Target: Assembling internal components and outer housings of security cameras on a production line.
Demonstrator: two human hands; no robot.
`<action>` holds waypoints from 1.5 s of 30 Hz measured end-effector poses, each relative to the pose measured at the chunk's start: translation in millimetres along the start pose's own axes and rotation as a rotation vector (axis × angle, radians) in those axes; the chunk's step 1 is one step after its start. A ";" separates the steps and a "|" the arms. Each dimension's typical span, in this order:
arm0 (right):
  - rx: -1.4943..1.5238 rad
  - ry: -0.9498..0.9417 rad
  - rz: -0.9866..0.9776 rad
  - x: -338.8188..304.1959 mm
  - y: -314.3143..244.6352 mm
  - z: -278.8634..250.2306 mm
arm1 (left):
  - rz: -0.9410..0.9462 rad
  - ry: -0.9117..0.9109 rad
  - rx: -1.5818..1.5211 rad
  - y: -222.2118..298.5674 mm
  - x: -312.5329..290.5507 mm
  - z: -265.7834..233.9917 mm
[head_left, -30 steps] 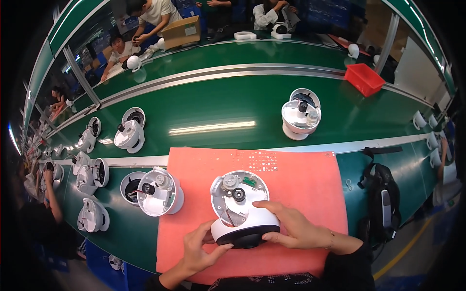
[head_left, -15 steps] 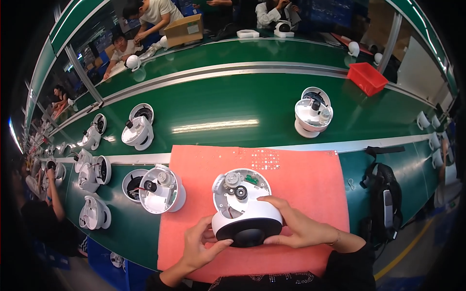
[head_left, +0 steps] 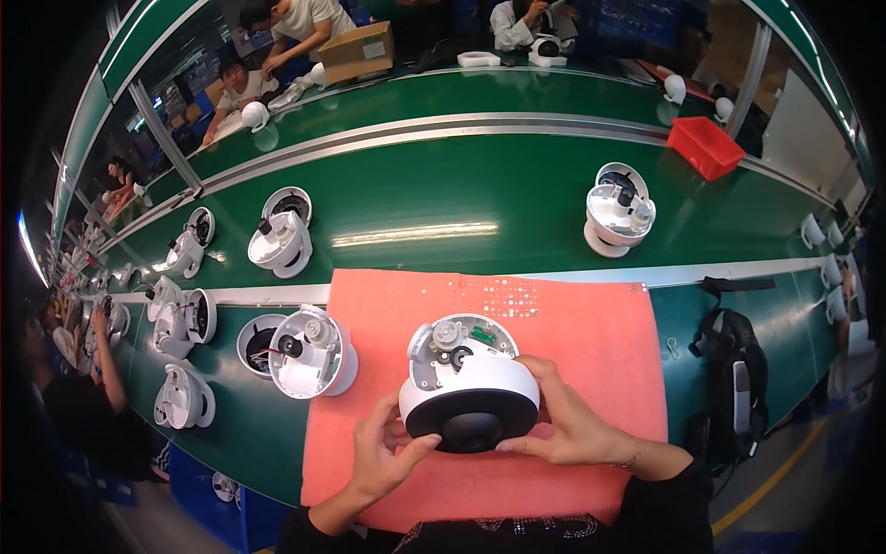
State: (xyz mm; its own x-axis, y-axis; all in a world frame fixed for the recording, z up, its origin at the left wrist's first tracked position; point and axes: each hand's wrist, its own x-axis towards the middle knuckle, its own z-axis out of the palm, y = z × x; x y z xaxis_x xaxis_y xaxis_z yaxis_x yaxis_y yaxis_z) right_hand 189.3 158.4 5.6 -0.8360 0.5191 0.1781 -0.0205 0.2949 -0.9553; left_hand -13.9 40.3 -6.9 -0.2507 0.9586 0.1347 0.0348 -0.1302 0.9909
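My left hand and my right hand grip a white rounded shell with a black front face from its two sides, thumbs on the lower rim. Behind it and partly covered by it is a white camera housing with a grey interior, showing a round motor, a black lens part and a small green board. Both lie over the pink foam mat. Whether the shell touches the housing I cannot tell.
Rows of small screws lie on the mat's far part. An opened white camera unit overlaps its left edge. More units stand farther left and on the green belt, one at right. A black bag lies right; a red bin sits beyond.
The black-faced shell has moved slightly up and tilted in both hands, and hides more of the lens part. Units on the green belt have shifted to the right.
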 end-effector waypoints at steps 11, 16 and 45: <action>0.180 -0.060 0.067 6.8 1.5 -8.8 | -0.071 -0.019 0.007 10.3 3.5 3.2; 0.428 -0.120 0.305 8.7 -7.5 -32.2 | -0.063 -0.024 -0.117 1.4 6.9 -4.3; 0.938 1.053 -0.096 -5.6 181.9 -276.7 | 0.199 0.141 -1.815 -62.3 -82.2 -82.0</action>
State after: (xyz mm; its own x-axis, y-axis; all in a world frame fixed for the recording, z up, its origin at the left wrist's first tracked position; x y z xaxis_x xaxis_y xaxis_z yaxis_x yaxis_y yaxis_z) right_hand 342.0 431.2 -103.9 -0.0245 0.9981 -0.0572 -0.7537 -0.0560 -0.6548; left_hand -74.7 -51.2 -79.6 -0.4478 0.8830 0.1410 -0.8745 -0.3996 -0.2748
